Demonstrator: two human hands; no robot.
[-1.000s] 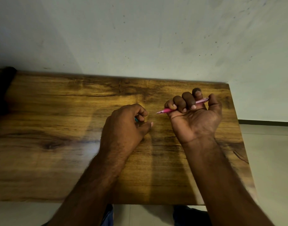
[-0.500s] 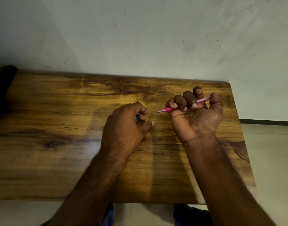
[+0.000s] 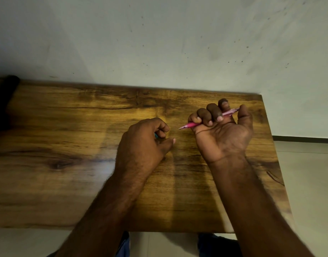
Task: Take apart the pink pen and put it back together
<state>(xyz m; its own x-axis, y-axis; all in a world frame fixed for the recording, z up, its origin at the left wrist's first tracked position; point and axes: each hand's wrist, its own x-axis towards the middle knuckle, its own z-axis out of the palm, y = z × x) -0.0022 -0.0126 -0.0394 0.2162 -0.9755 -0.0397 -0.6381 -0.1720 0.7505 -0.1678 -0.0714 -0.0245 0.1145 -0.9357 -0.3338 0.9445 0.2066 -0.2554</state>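
My right hand [image 3: 224, 134], palm up above the right part of the wooden table [image 3: 66, 136], grips the pink pen [image 3: 190, 125]. The fingers curl over its barrel, the thumb sits by its rear end, and its tip points left. My left hand [image 3: 144, 140] rests on the table just left of the pen tip, back up, fingers curled. A small teal bit [image 3: 156, 135] shows between those fingers; what it belongs to is hidden.
A dark object [image 3: 3, 93] lies at the table's far left corner. A pale wall stands right behind the table. The table's right edge [image 3: 274, 145] drops to a tiled floor.
Both hands stay almost still; my right hand with the pink pen has edged slightly up and right.
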